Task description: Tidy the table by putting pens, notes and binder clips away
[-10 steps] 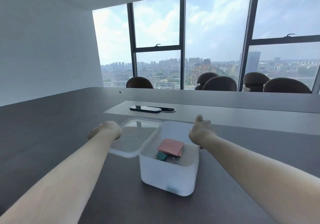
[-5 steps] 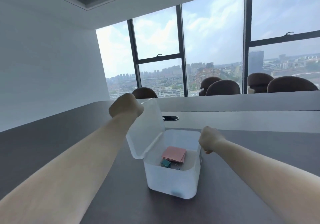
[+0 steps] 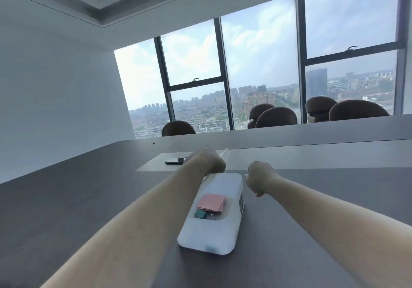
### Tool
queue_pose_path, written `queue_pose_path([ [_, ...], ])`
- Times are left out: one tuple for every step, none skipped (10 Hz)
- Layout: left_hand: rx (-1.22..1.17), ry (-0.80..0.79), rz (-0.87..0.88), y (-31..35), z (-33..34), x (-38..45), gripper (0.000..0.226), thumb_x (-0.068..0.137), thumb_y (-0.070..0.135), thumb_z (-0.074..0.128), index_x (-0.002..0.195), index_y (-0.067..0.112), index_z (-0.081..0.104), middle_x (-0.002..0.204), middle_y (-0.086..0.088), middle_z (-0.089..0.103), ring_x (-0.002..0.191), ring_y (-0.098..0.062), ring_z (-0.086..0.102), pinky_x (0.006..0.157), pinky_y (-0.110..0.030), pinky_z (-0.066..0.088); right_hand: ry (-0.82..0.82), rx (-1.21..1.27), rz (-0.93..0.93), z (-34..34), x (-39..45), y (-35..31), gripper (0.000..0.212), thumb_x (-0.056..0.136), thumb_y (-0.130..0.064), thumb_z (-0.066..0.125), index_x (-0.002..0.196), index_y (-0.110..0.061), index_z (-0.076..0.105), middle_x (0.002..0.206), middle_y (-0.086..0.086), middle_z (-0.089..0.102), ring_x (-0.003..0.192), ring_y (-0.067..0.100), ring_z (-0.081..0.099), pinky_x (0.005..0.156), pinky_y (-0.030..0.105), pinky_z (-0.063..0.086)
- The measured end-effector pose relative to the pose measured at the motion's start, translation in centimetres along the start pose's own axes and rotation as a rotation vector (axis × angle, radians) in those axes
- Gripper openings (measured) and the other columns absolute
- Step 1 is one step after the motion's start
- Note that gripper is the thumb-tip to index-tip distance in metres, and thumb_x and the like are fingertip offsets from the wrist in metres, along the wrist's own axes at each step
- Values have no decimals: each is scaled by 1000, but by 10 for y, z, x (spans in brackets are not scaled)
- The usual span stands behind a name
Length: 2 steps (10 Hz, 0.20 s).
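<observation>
Notes (image 3: 211,202), a pink folded stack, lie inside the translucent plastic storage box (image 3: 211,227) in the middle of the dark table (image 3: 66,209), with a teal binder clip (image 3: 200,213) just beside them at the near end. The left hand (image 3: 208,161) is closed on the clear lid (image 3: 224,154) at the box's far left rim, while the right hand (image 3: 258,179) is curled at the far right corner, touching or just beside the wall; whether it grips I cannot tell. Thin, light plastic like this probably flexes and slides on the smooth table, so the lid is best taken by its free edge with the box steadied at the rim.
</observation>
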<state>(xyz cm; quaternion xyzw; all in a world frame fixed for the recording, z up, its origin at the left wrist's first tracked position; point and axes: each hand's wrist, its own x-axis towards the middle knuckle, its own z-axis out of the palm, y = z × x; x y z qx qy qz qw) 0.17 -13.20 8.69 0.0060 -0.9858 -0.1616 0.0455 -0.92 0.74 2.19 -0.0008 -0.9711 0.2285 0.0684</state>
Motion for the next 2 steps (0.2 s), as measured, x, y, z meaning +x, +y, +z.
queue_pose_path([
  [55, -77, 23, 8, 31, 3, 18, 79, 22, 67, 81, 9, 54, 66, -3, 55, 70, -24, 59, 72, -30, 53, -13, -23, 14, 4, 2, 10, 31, 93, -8, 42, 62, -11, 43, 77, 15, 59, 30, 13, 52, 43, 19, 47],
  [59, -127, 4, 9, 54, 8, 20, 83, 11, 58, 66, 11, 47, 66, -8, 63, 54, -20, 59, 61, -25, 50, -66, -29, 33, 10, 7, 17, 32, 91, -6, 41, 60, -11, 44, 69, 15, 58, 15, 5, 42, 46, 17, 46],
])
